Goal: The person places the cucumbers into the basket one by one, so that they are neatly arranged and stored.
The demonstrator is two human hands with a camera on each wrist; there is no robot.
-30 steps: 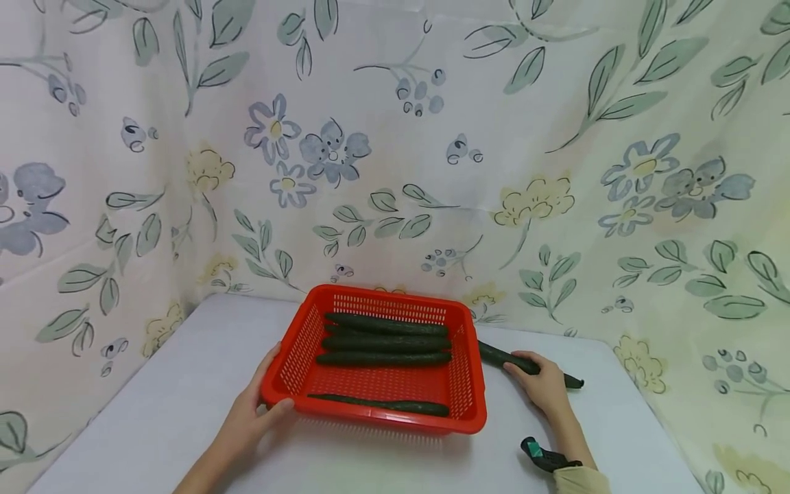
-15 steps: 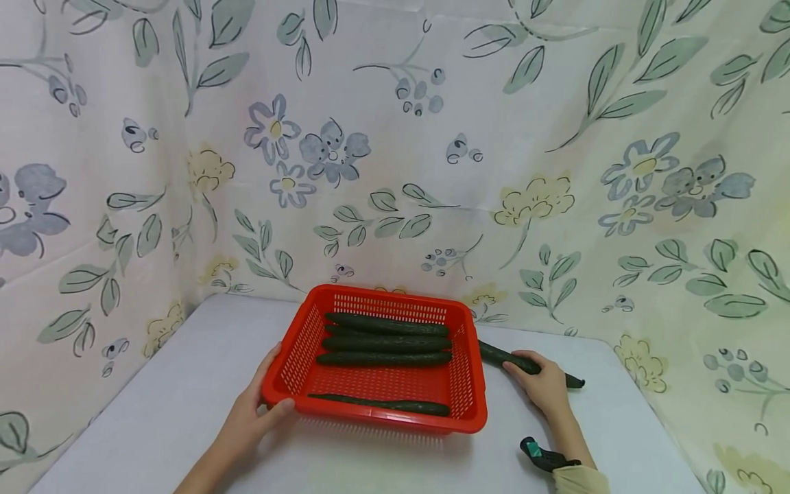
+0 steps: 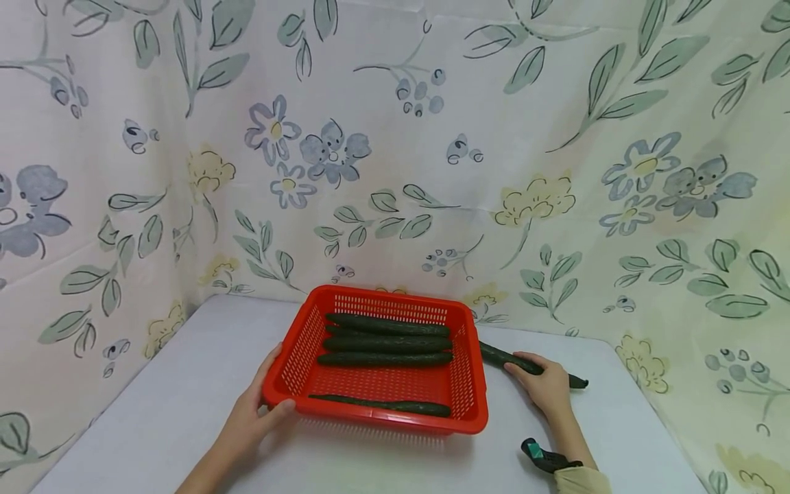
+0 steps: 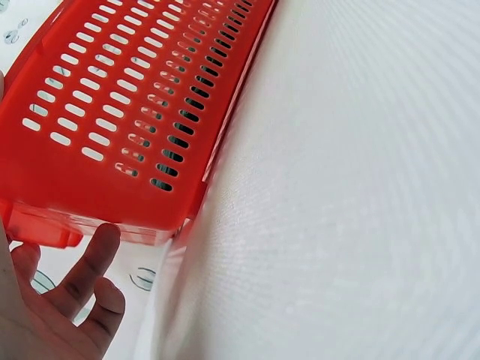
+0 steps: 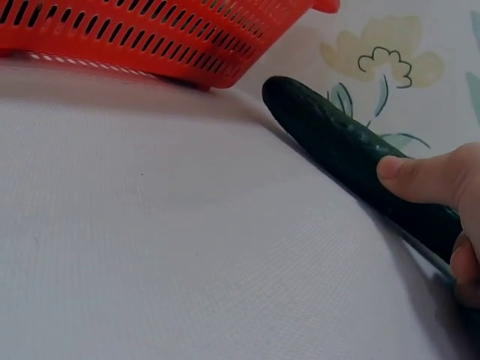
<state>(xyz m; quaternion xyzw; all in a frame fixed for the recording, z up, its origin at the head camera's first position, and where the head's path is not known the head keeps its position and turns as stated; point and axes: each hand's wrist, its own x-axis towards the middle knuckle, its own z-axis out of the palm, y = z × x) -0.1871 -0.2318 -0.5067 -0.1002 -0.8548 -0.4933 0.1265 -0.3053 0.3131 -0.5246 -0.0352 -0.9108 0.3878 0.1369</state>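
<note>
A red plastic basket (image 3: 376,420) stands on the table, with several dark green cucumbers (image 3: 385,344) lying across its back half. One slimmer cucumber (image 3: 395,406) lies along the front wall inside. My left hand (image 3: 249,412) holds the basket's front left corner, thumb at the front rim and fingers along the left side; the left wrist view has its fingers (image 4: 103,244) by the end wall. To the right of the basket, my right hand (image 3: 543,384) grips another cucumber (image 3: 503,358) lying slantwise on the table. Its thumb (image 5: 409,178) presses the skin in the right wrist view.
The white table (image 3: 494,460) reaches a floral cloth (image 3: 395,171) hanging behind it and along both sides. A black strap (image 3: 546,458) with a green patch is worn on the right wrist. The basket's right end stands close to the held cucumber's far end.
The right hand and its cucumber have shifted very slightly to the right. The left hand and the basket stay where they were.
</note>
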